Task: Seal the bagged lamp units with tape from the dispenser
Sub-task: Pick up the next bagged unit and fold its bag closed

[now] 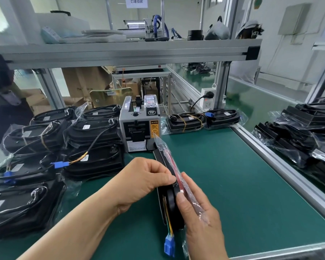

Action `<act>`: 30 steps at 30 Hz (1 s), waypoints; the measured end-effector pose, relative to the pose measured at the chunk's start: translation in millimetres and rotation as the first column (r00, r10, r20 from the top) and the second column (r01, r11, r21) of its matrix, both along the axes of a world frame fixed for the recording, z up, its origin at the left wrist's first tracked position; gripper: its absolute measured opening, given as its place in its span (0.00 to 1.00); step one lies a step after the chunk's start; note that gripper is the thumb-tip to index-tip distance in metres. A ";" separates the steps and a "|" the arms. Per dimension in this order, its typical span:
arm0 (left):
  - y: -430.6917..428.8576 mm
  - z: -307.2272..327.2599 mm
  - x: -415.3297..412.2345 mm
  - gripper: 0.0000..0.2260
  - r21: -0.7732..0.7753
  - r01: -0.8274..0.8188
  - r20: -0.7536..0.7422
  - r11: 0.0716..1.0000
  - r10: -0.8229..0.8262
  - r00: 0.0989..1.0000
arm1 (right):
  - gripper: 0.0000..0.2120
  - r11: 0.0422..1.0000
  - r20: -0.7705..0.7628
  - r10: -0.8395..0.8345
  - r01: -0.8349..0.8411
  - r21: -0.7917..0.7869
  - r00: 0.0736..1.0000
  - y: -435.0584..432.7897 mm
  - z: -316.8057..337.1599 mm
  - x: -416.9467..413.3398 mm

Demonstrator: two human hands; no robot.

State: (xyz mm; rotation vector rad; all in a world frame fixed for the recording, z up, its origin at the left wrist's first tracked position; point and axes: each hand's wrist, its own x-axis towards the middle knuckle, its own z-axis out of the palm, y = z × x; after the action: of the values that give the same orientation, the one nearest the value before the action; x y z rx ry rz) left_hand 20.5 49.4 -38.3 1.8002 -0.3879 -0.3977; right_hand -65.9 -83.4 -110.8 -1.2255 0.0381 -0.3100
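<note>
A black lamp unit (170,201) in a clear plastic bag stands on its edge on the green mat, its red lens side facing right. My left hand (144,180) pinches the bag at the unit's upper edge. My right hand (197,212) grips the unit from the right, thumb on the black housing. A blue connector (169,244) on coloured wires hangs out at the near end. The grey tape dispenser (139,128) stands just behind the unit's far end. I see no tape in either hand.
Several bagged black lamp units (90,147) are stacked left of the dispenser. Two more units (201,120) lie behind on the right. More bagged units (298,132) pile up past the aluminium rail (281,164). A power strip (207,99) hangs on the frame post.
</note>
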 end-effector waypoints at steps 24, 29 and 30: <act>-6.4 -13.6 -6.7 0.08 0.128 -0.164 0.251 0.978 0.128 0.960 | 0.20 1.000 -0.012 -0.007 0.007 -0.011 1.000 0.8 -4.5 0.3; -9.7 -17.8 -7.5 0.13 0.079 -0.252 0.207 0.965 0.231 0.951 | 0.20 1.000 -0.009 -0.011 0.011 -0.016 1.000 1.2 -5.3 0.0; -10.4 -19.0 -7.8 0.14 0.063 -0.264 0.183 0.962 0.249 0.951 | 0.20 1.000 -0.008 -0.009 0.009 -0.017 1.000 1.0 -5.8 0.2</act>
State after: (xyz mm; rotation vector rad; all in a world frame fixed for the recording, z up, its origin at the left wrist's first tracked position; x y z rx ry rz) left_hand 12.7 39.0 -57.3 1.9476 -0.2546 -0.0751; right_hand -65.7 -82.5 -116.6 -1.2435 0.0478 -0.3134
